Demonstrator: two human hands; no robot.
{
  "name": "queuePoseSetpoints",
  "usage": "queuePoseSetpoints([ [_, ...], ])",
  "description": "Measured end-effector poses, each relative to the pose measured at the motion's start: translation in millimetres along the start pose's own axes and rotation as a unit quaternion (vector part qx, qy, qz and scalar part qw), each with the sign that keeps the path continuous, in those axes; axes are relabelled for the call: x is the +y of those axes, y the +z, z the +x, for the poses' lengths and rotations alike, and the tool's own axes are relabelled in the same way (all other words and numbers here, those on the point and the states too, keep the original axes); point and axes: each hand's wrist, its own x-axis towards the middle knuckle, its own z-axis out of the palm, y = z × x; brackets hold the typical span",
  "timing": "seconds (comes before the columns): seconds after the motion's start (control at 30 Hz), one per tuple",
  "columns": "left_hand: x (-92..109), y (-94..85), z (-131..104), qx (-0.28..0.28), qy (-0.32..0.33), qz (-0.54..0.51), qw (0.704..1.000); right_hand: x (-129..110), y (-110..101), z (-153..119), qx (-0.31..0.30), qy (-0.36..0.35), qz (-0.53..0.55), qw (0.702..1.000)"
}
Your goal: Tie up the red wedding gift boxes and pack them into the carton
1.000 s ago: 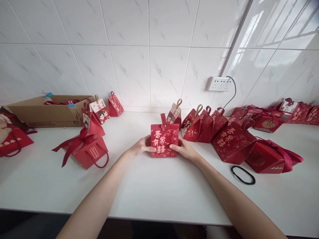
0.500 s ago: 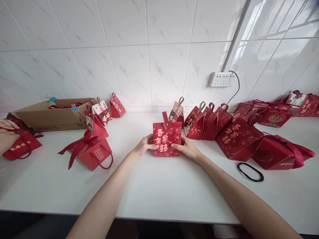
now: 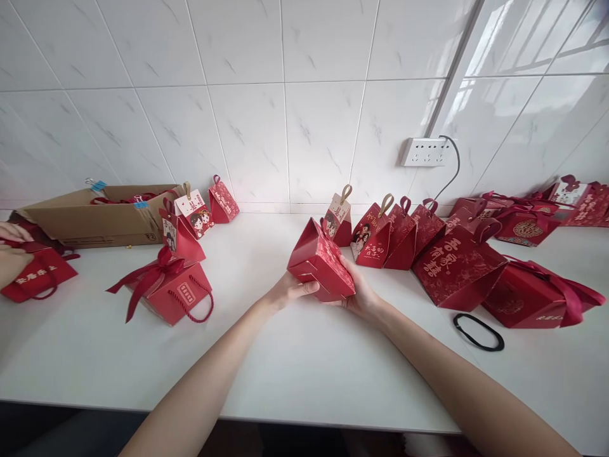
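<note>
Between my two hands is a red paper gift box (image 3: 320, 263), tilted so that its underside and one plain side face me. My left hand (image 3: 290, 290) grips its lower left, the thumb lying along the bottom. On the other side my right hand (image 3: 359, 292) wraps round the box, with most fingers hidden behind and beneath it. Just behind stands a small gift box with a white top and a beige loop (image 3: 339, 219). To the right of my right hand is a box with a couple printed on it (image 3: 372, 238).
More red gift boxes (image 3: 457, 263) line the right side, near a black band (image 3: 478, 331). A ribboned box (image 3: 174, 292) stands left, before a cardboard box (image 3: 99, 222). At far left, another person's hand (image 3: 14, 251) touches a red bag (image 3: 40, 276). A power strip (image 3: 425, 152) is on the wall.
The held box has turned from upright, lettered front towards me, to tilted with its base towards me. My right hand has moved round its side. The lettering no longer shows.
</note>
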Motion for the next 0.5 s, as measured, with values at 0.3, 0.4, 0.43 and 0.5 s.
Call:
queuePoseSetpoints([
  [0.3, 0.4, -0.5, 3.6, 0.128, 0.018, -0.015, 0.991, 7.3, 5.7, -0.7, -0.030, 0.014, -0.082, 0.996],
  [0.4, 1.4, 1.7, 2.5, 0.129, 0.029, -0.012, 0.991, 6.7, 3.8, 0.3, -0.032, 0.019, -0.070, 0.997],
  [0.43, 1.4, 2.3, 2.0, 0.130, 0.034, -0.007, 0.991, 6.8, 3.0, 0.8, -0.034, 0.022, -0.066, 0.997],
  [0.5, 1.3, 3.5, 0.7, 0.116, 0.040, 0.005, 0.992, 7.3, 1.6, 1.9, -0.033, 0.024, -0.054, 0.998],
])
